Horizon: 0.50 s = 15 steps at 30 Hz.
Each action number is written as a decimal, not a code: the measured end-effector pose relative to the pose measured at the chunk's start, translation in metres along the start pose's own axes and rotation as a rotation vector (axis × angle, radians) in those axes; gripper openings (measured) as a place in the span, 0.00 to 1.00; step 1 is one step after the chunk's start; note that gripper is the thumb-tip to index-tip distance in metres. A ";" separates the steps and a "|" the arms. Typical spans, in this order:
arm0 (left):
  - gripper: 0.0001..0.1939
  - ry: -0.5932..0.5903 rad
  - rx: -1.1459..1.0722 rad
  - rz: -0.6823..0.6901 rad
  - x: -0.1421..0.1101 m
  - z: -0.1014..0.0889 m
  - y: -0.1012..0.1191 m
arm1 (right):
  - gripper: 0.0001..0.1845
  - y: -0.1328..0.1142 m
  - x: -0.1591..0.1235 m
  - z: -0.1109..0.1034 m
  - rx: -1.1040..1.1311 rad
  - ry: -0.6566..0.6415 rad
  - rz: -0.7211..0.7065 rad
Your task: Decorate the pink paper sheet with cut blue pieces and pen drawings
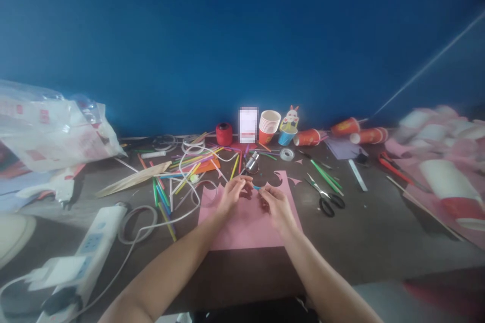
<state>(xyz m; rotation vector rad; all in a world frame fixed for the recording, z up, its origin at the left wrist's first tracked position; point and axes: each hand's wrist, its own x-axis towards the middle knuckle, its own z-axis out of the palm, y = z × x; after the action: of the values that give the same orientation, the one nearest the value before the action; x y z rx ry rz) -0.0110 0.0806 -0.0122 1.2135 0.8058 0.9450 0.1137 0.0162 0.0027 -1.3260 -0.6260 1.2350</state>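
Above a pink sheet of paper [246, 229] with a cut, jagged top edge, my two hands are close together. My right hand [276, 202] pinches a thin blue strip [256, 187] between thumb and fingers; its exact kind is too small to tell. My left hand [237, 194] is at the strip's other side, its fingers curled and closed, and what they hold is hidden. Just beyond my fingertips lies a shiny metal cylinder [251, 161]. Black-handled scissors [325, 196] rest with blades apart to the right of the paper.
Coloured straws [162, 202], a white cable [199, 197] and a power strip [91, 247] lie left. At the back stand a red spool [224, 135], a lit phone [248, 126], stacked paper cups [270, 126] and a blue cup [288, 136]. A red-handled cutter [397, 167] lies right.
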 end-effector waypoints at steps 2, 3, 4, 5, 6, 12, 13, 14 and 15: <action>0.16 0.054 -0.014 0.028 0.000 -0.001 -0.001 | 0.15 0.005 -0.008 0.001 0.024 -0.033 0.073; 0.15 0.073 -0.016 0.041 0.000 0.000 -0.001 | 0.15 0.009 -0.012 0.001 0.006 -0.059 0.087; 0.15 0.087 -0.012 0.052 0.000 0.000 -0.001 | 0.14 0.013 -0.017 0.001 -0.043 -0.087 0.071; 0.14 0.095 -0.002 0.061 -0.001 0.001 -0.001 | 0.13 0.017 -0.021 0.001 -0.117 -0.111 0.026; 0.14 0.098 0.014 0.069 -0.002 0.003 0.000 | 0.12 0.021 -0.025 0.000 -0.197 -0.130 -0.032; 0.12 0.069 0.195 0.045 -0.009 0.005 0.021 | 0.08 0.031 -0.031 -0.007 -0.389 -0.200 -0.183; 0.13 0.040 0.293 0.017 -0.010 0.001 0.027 | 0.08 0.032 -0.030 -0.007 -0.370 -0.201 -0.182; 0.13 -0.013 0.418 -0.026 -0.012 -0.004 0.032 | 0.07 0.033 -0.030 -0.007 -0.345 -0.203 -0.177; 0.13 -0.100 0.582 -0.072 -0.014 -0.010 0.038 | 0.07 0.033 -0.029 -0.007 -0.315 -0.210 -0.169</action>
<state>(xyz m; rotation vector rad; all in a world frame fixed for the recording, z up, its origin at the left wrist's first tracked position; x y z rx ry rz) -0.0317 0.0748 0.0239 1.7021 1.0770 0.5964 0.1011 -0.0194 -0.0215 -1.3753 -1.0959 1.1774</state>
